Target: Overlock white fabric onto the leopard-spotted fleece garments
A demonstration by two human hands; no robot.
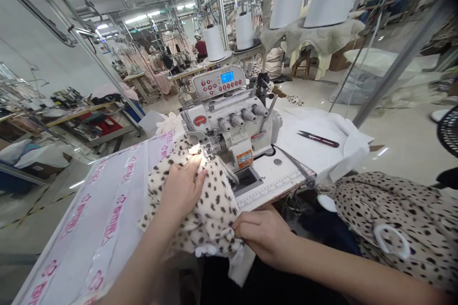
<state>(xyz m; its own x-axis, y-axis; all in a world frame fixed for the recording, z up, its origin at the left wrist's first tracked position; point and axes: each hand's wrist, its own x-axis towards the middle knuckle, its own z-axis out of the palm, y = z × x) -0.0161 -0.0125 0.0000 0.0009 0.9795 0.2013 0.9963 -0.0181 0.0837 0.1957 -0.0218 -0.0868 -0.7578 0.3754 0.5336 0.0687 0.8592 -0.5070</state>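
The right hand [265,236] pinches the near edge of a spotted plush fabric [214,190]; the left hand [182,186] lies flat on its fuzzy pile, fingers extended, grasping nothing. In the head view, the soft, rumpled piece drapes over the front edge of the sewing table [286,181], its far end at the overlock machine [232,124]. Slim, pointed thread snips [318,139] lie on smooth white cloth [315,158] towards the right edge.

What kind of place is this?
It looks like a sewing workshop, maybe in a clothing factory. There's a sewing machine with a lit screen, big white thread cones behind it, and spotted cloth in front.
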